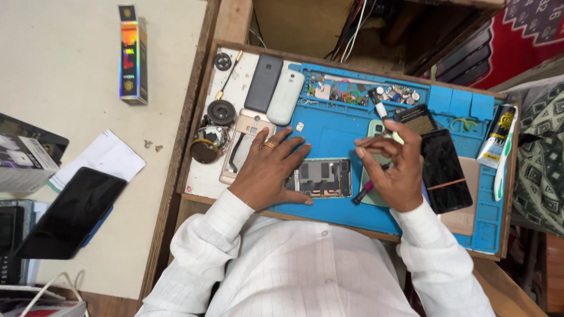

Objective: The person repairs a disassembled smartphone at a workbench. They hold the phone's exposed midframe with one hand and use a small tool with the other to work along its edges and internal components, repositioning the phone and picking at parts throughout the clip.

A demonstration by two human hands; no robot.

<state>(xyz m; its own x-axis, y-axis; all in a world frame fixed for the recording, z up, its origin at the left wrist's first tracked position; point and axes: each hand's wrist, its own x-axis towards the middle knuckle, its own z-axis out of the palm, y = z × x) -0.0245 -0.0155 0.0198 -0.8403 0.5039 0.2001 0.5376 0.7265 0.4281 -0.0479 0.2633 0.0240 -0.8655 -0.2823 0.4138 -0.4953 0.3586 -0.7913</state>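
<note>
Head view, tall holographic box upper left, left hand flat, grip open, right hand grip closed on screwdriver.

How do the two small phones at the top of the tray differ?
The grey phone is dark with squared corners; the white phone is pale and rounded. The grey phone lies on the white tray part, the white phone partly over the blue mat. Both lie flat, side by side, away from both hands.
</note>
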